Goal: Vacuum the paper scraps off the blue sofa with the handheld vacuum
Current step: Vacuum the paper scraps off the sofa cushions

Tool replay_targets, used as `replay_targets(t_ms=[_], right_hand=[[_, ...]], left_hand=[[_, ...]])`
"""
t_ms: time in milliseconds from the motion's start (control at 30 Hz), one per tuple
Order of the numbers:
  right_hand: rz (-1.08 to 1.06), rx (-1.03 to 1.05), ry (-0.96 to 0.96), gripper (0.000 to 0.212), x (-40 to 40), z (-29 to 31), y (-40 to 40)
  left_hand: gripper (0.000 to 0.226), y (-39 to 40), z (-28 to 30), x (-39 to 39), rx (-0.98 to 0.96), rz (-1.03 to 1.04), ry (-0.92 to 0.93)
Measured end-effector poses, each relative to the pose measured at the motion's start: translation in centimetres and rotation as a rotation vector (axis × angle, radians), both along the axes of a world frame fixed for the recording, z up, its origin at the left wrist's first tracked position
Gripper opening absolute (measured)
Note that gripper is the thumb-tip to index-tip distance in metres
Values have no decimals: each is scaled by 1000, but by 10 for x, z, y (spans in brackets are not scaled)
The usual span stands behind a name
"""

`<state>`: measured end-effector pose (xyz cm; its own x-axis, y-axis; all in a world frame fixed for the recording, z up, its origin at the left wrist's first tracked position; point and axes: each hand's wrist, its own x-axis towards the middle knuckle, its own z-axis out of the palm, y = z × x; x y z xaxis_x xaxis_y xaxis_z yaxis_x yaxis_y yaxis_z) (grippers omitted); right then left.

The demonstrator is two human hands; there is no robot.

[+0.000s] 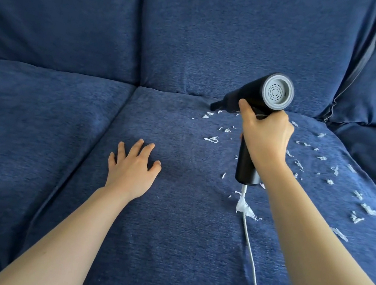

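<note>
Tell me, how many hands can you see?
2. The left hand lies flat on the blue sofa. The right hand grips the handheld vacuum. None seem hidden.

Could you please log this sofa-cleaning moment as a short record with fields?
surface: blue sofa, seat cushion
tool: handheld vacuum, black with a grey rear vent
nozzle: down at the cushion's back edge, beside scraps
right hand: fingers wrapped round the vacuum's handle
left hand: flat on the cushion, fingers spread, holding nothing
cable: white cord running from the handle's base toward the camera
paper scraps: many remain, mostly right of the vacuum
</note>
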<state>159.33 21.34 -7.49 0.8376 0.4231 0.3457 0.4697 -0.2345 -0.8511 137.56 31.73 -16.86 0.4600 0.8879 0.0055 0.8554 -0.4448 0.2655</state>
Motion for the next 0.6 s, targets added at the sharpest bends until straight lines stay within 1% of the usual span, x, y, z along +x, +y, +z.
replay_targets(t_ms=[100,300,467,600], right_hand=[[49,3,49,49,-4,10,-19],[173,-1,99,53,-9,21,-42],[151,-9,110,50,-2,21,-54],[79,-24,87,54,8,19,-66]], left_hand=[[58,-3,2,3,-15,13,8],[53,-16,6,21,-11,15,8],[52,-44,6,46,19,-174,22],[53,-49,4,57,18,-167,29]])
